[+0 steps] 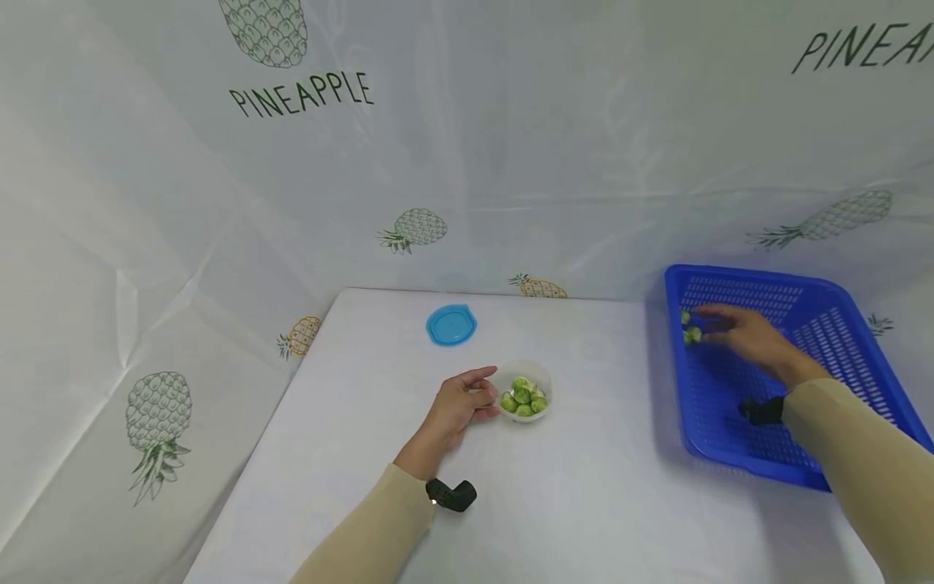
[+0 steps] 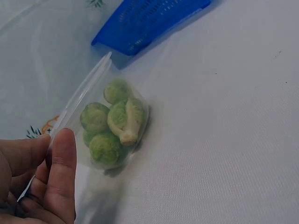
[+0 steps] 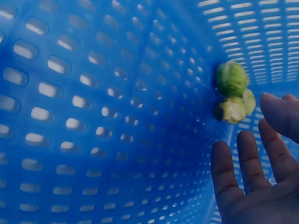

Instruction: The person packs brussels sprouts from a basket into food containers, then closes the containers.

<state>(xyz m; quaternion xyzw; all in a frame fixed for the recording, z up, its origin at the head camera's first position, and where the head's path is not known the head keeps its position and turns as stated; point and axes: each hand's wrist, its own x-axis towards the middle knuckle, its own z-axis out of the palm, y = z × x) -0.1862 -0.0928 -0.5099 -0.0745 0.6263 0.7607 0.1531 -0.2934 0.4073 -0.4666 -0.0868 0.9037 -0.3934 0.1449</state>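
Observation:
My left hand [image 1: 458,405] pinches the rim of a small translucent plastic bowl [image 1: 538,375] between thumb and fingers. Several Brussels sprouts [image 2: 106,148] lie inside it, one showing its pale cut stem. Over on the right, my right hand [image 1: 755,337] reaches into a blue perforated basket [image 1: 751,274]. Its fingers [image 3: 252,161] are spread and hold nothing. Just beyond the fingertips, a few more Brussels sprouts [image 3: 232,78] sit together against the basket's left side.
A round blue lid [image 1: 451,324] lies near the back edge of the white table [image 1: 584,487], behind the bowl. White sheeting [image 1: 511,162] with pineapple prints hangs behind and along the left side. A black wrist device [image 1: 452,495] sits below the left hand.

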